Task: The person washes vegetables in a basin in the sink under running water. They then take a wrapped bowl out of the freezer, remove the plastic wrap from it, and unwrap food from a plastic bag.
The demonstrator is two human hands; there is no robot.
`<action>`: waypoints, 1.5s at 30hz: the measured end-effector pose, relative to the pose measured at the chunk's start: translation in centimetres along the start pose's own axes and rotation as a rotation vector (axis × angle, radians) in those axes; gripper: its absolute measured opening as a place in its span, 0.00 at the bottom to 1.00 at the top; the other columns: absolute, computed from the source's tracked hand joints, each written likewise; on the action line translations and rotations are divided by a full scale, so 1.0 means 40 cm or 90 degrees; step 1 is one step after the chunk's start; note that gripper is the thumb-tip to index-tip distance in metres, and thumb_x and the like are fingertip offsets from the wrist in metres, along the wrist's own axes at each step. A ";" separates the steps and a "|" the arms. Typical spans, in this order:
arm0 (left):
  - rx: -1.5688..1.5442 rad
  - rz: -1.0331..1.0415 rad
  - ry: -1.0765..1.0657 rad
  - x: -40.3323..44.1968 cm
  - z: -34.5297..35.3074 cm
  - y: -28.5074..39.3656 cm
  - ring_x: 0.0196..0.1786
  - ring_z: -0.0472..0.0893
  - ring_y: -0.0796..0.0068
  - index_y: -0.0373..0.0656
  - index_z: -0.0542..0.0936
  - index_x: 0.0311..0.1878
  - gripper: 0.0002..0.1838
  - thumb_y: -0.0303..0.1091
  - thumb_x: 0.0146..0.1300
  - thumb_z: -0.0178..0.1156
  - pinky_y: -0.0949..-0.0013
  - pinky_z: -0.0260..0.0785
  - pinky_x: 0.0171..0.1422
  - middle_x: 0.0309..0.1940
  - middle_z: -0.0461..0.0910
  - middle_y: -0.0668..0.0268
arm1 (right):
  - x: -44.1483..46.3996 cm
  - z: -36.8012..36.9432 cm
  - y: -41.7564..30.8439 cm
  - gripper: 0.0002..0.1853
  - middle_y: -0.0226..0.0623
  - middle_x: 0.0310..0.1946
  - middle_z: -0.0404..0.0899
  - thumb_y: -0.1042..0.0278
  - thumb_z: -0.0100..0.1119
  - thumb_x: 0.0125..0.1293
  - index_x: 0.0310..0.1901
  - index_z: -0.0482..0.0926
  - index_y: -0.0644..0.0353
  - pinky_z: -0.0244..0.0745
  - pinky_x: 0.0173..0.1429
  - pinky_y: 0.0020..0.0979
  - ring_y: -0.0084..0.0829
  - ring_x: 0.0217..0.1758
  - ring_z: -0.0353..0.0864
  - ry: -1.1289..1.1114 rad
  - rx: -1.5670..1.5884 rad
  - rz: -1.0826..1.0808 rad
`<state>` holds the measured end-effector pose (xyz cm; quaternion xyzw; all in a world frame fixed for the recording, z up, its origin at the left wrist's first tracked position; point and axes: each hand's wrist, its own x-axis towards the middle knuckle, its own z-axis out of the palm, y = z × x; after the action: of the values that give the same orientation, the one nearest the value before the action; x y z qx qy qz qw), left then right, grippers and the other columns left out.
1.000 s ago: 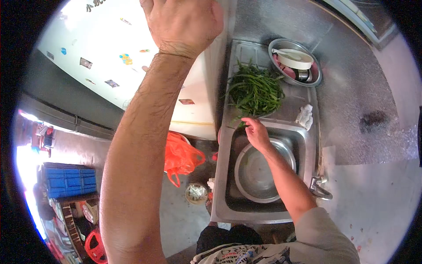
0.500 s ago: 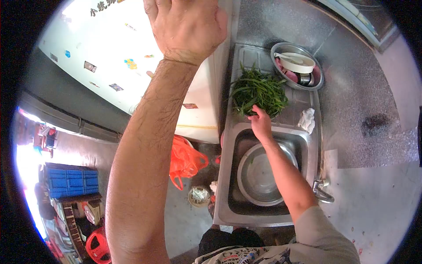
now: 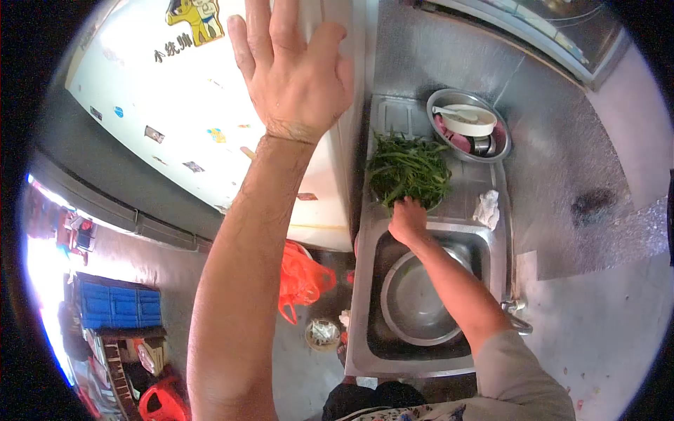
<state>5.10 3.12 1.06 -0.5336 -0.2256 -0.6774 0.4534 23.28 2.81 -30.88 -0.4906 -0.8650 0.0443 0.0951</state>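
Observation:
A heap of long leafy greens (image 3: 408,167) lies on the sink's drainboard, and a little of a rim shows under its near right side. At the near edge of that heap is my right hand (image 3: 407,219), its fingers curled over and closed against the greens; the fingertips are hidden. My left hand (image 3: 298,88) is raised high and close to the camera, in front of the white fridge (image 3: 168,105). Its fingers are spread and hold nothing. Below my right forearm a metal basin (image 3: 414,298) sits in the sink (image 3: 361,358).
Behind the greens stands a metal bowl (image 3: 507,144) with a white dish and other ware in it. A crumpled white cloth (image 3: 486,209) lies on the drainboard. The faucet (image 3: 516,316) is at the right. On the floor side are a red plastic bag (image 3: 302,277) and a blue crate (image 3: 119,303).
The whole view has shifted, so the scene sits lower. My left hand's fingers now show, spread. My right hand's fingers have drawn back slightly and curled at the greens' near edge.

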 end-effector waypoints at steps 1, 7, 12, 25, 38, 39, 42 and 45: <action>0.202 -0.002 -0.210 0.011 -0.050 0.024 0.75 0.51 0.42 0.43 0.77 0.26 0.07 0.22 0.47 0.51 0.43 0.41 0.76 0.72 0.56 0.49 | -0.003 -0.012 0.005 0.11 0.49 0.40 0.76 0.71 0.60 0.53 0.39 0.78 0.65 0.76 0.45 0.48 0.49 0.45 0.76 -0.006 0.012 0.006; 0.406 0.049 -0.374 -0.009 -0.075 0.013 0.73 0.55 0.47 0.58 0.83 0.36 0.11 0.31 0.49 0.59 0.42 0.49 0.72 0.70 0.57 0.55 | -0.037 -0.020 0.033 0.11 0.49 0.31 0.82 0.67 0.58 0.54 0.38 0.79 0.62 0.76 0.41 0.50 0.50 0.36 0.82 0.037 0.129 0.052; 0.382 0.033 -0.390 -0.012 -0.078 0.005 0.75 0.50 0.44 0.57 0.83 0.35 0.12 0.30 0.46 0.59 0.40 0.43 0.75 0.73 0.53 0.55 | -0.080 -0.056 0.031 0.10 0.49 0.30 0.82 0.69 0.57 0.56 0.39 0.80 0.58 0.77 0.40 0.48 0.50 0.35 0.83 0.069 0.213 0.095; 0.416 0.050 -0.391 -0.003 -0.066 0.020 0.74 0.52 0.43 0.54 0.83 0.36 0.11 0.29 0.53 0.54 0.42 0.44 0.74 0.71 0.55 0.50 | -0.175 0.025 0.101 0.06 0.43 0.30 0.83 0.70 0.59 0.61 0.38 0.81 0.59 0.78 0.40 0.37 0.41 0.34 0.84 0.157 0.537 0.223; 0.432 0.078 -0.413 0.001 -0.076 0.015 0.73 0.52 0.42 0.56 0.84 0.38 0.11 0.33 0.56 0.54 0.41 0.46 0.73 0.71 0.53 0.51 | -0.417 0.108 0.119 0.07 0.35 0.29 0.81 0.71 0.53 0.67 0.41 0.79 0.61 0.77 0.34 0.28 0.26 0.33 0.82 0.038 0.797 0.396; 0.432 0.087 -0.408 -0.001 -0.075 0.013 0.73 0.53 0.42 0.57 0.84 0.38 0.11 0.34 0.56 0.55 0.41 0.47 0.73 0.71 0.54 0.51 | -0.452 0.123 0.125 0.07 0.35 0.29 0.81 0.71 0.53 0.67 0.41 0.79 0.61 0.77 0.34 0.28 0.26 0.33 0.82 0.026 0.794 0.409; 0.423 0.128 -0.400 -0.002 -0.077 -0.003 0.72 0.54 0.43 0.59 0.85 0.38 0.11 0.36 0.57 0.54 0.42 0.48 0.73 0.70 0.55 0.52 | -0.560 0.191 0.166 0.06 0.38 0.30 0.82 0.72 0.54 0.65 0.41 0.79 0.61 0.77 0.37 0.31 0.29 0.34 0.83 -0.012 0.670 0.380; 0.455 0.148 -0.414 -0.011 -0.080 -0.011 0.71 0.54 0.44 0.60 0.85 0.39 0.11 0.37 0.56 0.55 0.43 0.49 0.72 0.70 0.56 0.53 | -0.654 0.208 0.238 0.08 0.37 0.31 0.81 0.77 0.56 0.62 0.42 0.79 0.62 0.77 0.35 0.28 0.26 0.34 0.82 -0.018 0.533 0.408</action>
<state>3.07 0.97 -0.31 -0.5503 -0.5126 -0.3012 0.5862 42.63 -14.58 -43.81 -0.6501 -0.5807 0.4196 0.2533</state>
